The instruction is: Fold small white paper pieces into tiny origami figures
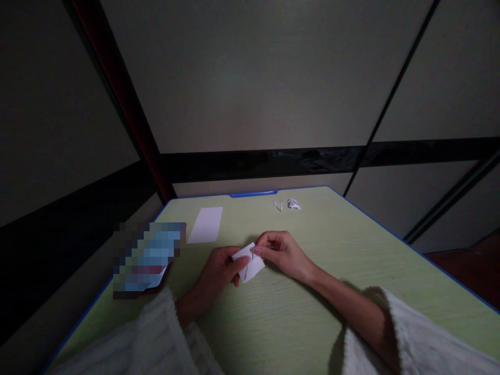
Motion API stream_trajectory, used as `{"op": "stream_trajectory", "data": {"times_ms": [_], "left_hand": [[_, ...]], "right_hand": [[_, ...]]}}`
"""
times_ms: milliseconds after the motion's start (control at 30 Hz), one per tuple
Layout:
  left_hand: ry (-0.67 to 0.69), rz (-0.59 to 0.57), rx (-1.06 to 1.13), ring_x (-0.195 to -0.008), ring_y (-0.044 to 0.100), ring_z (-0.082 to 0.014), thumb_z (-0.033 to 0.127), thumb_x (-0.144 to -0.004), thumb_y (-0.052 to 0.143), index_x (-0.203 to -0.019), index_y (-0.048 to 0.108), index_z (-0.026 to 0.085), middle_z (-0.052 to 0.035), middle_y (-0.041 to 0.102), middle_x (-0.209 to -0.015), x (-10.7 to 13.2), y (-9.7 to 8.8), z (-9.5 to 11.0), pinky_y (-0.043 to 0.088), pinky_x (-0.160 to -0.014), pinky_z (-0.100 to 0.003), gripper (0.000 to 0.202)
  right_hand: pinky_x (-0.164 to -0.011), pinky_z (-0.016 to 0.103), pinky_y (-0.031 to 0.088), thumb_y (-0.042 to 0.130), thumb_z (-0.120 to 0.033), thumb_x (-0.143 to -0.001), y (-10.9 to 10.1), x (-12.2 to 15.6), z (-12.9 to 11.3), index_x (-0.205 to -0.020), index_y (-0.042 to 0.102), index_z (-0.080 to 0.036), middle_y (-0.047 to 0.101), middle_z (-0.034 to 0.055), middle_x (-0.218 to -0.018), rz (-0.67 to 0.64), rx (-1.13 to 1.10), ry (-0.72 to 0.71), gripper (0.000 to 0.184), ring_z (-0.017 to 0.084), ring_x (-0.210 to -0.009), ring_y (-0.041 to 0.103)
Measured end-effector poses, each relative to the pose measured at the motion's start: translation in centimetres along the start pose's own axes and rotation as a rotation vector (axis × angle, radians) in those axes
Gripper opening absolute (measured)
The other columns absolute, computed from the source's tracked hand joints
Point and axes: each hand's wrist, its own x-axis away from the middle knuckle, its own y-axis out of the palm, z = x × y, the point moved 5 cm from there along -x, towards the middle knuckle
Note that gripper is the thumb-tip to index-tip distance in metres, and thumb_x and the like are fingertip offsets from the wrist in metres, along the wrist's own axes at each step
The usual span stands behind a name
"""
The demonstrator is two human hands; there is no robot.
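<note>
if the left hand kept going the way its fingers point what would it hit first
Probably the right hand: the left hand points rightward across the folded paper both hands pinch, and their fingertips nearly meet, though depth is unclear.

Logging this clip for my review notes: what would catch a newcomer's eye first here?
The left hand and right hand meet at the middle of the green table, pinching a small white paper between them. A flat white sheet lies further back on the left, and two tiny folded bits sit near the far edge.
</note>
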Motion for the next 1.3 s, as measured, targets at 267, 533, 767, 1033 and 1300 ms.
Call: {"op": "stream_trajectory", "data": {"times_ms": [267,533,767,1033,1300], "left_hand": [[0.027,-0.047,-0.049,-0.032,0.033,-0.0048,0.031,-0.062,0.054,-0.052,0.053,0.012,0.0064,0.039,-0.037,0.0,0.3,0.0,0.023,-0.033,-0.017,0.022],[-0.062,-0.051,0.136,-0.032,0.030,-0.0032,0.035,-0.059,0.057,-0.053,0.052,0.011,0.0062,0.040,-0.039,-0.1,0.7,-0.6,0.022,-0.032,-0.016,0.025],[-0.101,-0.091,0.208,-0.032,0.032,-0.0028,0.035,-0.060,0.056,-0.054,0.052,0.011,0.0055,0.042,-0.041,0.1,0.8,-0.9,0.023,-0.031,-0.016,0.025],[0.020,-0.047,-0.034,-0.032,0.030,-0.0042,0.030,-0.063,0.052,-0.053,0.053,0.012,0.0074,0.037,-0.035,0.1,0.5,-0.4,0.021,-0.033,-0.016,0.021],[0.004,-0.057,0.021,-0.034,0.036,-0.0053,0.025,-0.061,0.049,-0.054,0.055,0.011,0.0050,0.043,-0.039,-0.2,0.6,-0.3,0.026,-0.033,-0.016,0.016]], "right_hand": [[-0.054,0.020,0.035,0.053,-0.026,-0.068,0.1,0.2,-0.3,-0.060,0.046,-0.013,0.050,0.0002,-0.065,-0.009,0.027,-0.085,0.017,0.007,-0.058,0.044],[-0.055,0.020,0.037,0.058,-0.023,-0.063,0.2,0.2,-0.6,-0.061,0.052,-0.012,0.052,0.0012,-0.071,-0.070,-0.044,-0.085,0.013,0.008,-0.061,0.047],[-0.056,0.021,0.040,0.065,-0.019,-0.054,-0.5,-0.2,-0.4,-0.057,0.060,-0.011,0.057,0.0026,-0.070,-0.132,-0.098,-0.037,0.010,0.008,-0.061,0.051],[-0.047,0.018,0.032,0.062,-0.029,-0.057,0.0,0.0,0.0,-0.058,0.055,-0.009,0.051,-0.0028,-0.052,-0.110,-0.022,0.056,0.021,0.005,-0.048,0.042],[-0.042,0.019,0.028,0.066,-0.033,-0.050,-0.3,-0.1,0.7,-0.054,0.055,-0.009,0.049,-0.0025,-0.047,0.075,0.016,0.134,0.027,0.004,-0.041,0.038]]}}
